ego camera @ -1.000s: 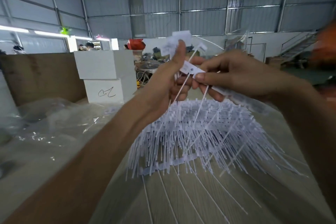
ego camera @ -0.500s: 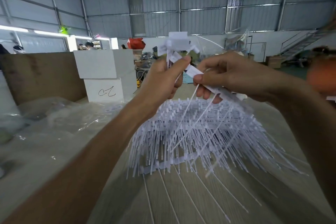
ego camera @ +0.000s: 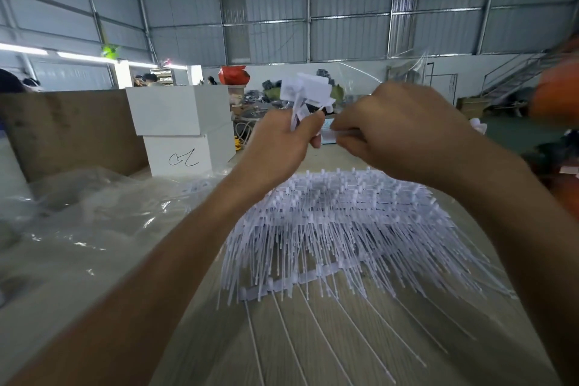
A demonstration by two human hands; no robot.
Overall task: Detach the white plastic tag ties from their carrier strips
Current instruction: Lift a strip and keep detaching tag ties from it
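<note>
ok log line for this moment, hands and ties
left hand: holds bunch of detached ties | right hand: pinches carrier strip | pile of ties on table

— What are the hands doing?

— The left hand point(ego camera: 282, 141) grips a bunch of loose white tag ties point(ego camera: 308, 92), their flat heads sticking up above the fist. The right hand point(ego camera: 394, 131) sits just beside it, pinching a carrier strip point(ego camera: 332, 134) between them.

— And below?

— A heap of strips with ties point(ego camera: 344, 229) lies spread on the tabletop point(ego camera: 313, 354). Clear plastic sheeting point(ego camera: 94, 222) lies to the left, with two stacked white boxes point(ego camera: 181, 128) behind.
</note>
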